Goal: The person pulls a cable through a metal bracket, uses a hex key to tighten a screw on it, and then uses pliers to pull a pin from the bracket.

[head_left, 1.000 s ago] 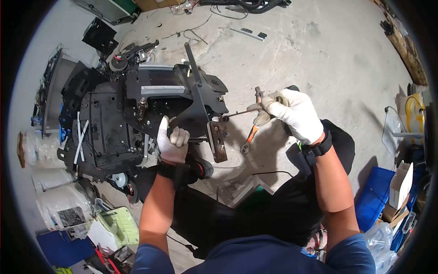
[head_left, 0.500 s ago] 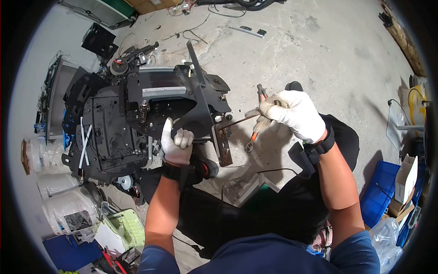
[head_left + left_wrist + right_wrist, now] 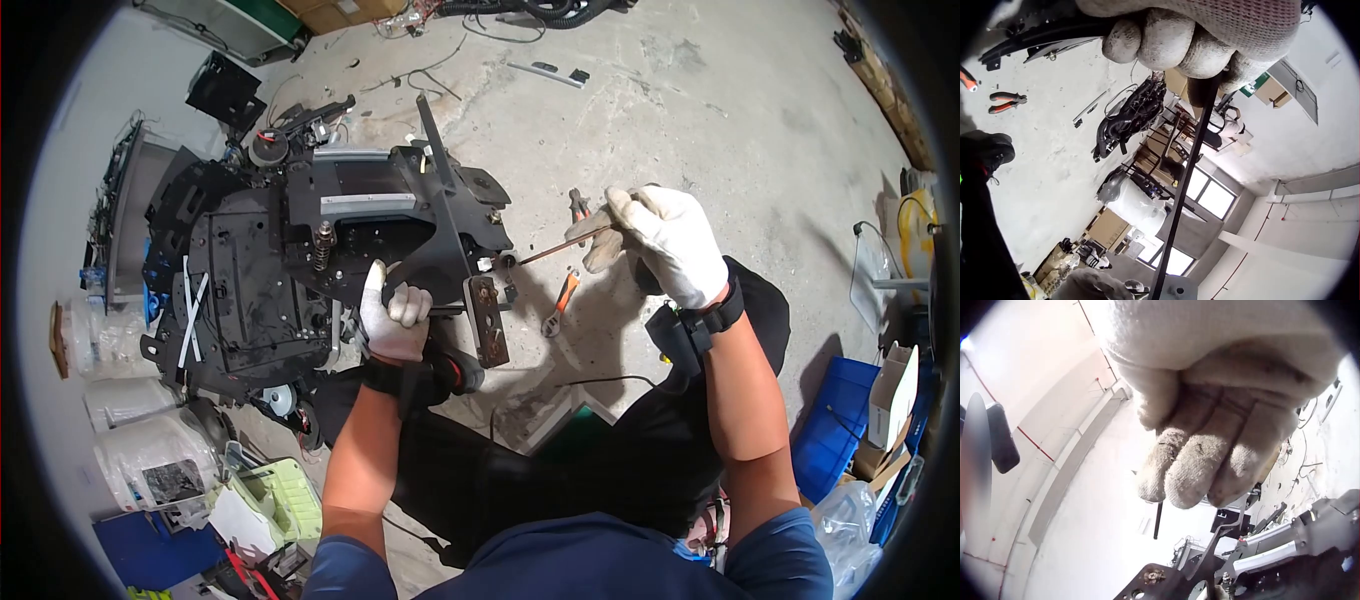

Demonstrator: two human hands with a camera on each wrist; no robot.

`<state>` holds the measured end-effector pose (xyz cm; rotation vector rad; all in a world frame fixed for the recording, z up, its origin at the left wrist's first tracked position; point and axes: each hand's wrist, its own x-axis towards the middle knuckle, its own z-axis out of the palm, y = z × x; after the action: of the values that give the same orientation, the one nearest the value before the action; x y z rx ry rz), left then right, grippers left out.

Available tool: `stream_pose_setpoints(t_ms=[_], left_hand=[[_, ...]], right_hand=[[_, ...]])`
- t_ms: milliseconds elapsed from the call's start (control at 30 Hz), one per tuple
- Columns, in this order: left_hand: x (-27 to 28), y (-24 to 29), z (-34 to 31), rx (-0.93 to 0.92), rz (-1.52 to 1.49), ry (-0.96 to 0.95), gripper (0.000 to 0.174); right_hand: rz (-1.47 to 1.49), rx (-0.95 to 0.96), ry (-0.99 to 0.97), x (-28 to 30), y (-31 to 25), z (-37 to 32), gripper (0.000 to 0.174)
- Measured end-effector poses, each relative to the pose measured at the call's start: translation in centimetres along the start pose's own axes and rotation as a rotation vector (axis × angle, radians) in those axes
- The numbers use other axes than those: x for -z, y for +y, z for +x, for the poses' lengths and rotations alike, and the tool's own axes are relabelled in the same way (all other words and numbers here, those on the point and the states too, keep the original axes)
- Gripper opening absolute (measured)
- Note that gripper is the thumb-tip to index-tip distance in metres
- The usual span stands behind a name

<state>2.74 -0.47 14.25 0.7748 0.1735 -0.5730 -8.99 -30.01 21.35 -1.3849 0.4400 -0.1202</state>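
My left hand [image 3: 397, 312], in a white glove, has its fingers curled round the edge of a black metal frame [image 3: 425, 262], thumb pointing up. In the left wrist view a dark straight bar [image 3: 1188, 169] runs out below those fingers. My gloved right hand [image 3: 668, 240] pinches a thin dark rod [image 3: 555, 249] between thumb and fingers. Its far tip points at the bolt area beside a rusty slotted bracket [image 3: 487, 322] on the frame. Only a short piece of the rod [image 3: 1158, 520] shows in the right wrist view; the fingers hide the rest.
On the concrete floor lie an orange-handled adjustable wrench [image 3: 562, 303] and orange-handled pliers [image 3: 578, 205]. The frame belongs to a large black machine base [image 3: 250, 290] with a spring [image 3: 323, 246]. A green toolbox [image 3: 280, 490] lies lower left, a blue bin [image 3: 833, 425] at right.
My right hand has drawn slightly away from the bracket, to the right, and its fingers have spread a little on the rod. My left hand keeps its hold on the frame.
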Motion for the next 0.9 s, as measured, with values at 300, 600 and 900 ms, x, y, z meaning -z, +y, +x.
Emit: stream_pose_setpoints(t_ms=[300,600,900], left_hand=[[-0.3,-0.3,0.2,-0.022,0.065,0.119,0.056],[-0.7,-0.2,-0.1,0.024,0.022,0.1,0.055],[-1.4,-0.3,-0.4,-0.03,0.078,0.14,0.043]], right_hand=[[-0.105,-0.013,-0.158,-0.6,-0.8,-0.5,0.032],[-0.048,0.042,-0.167,-0.9,0.3,-0.3,0.027],[-0.104,-0.039,-0.112,-0.5,-0.3,-0.1,0.02]])
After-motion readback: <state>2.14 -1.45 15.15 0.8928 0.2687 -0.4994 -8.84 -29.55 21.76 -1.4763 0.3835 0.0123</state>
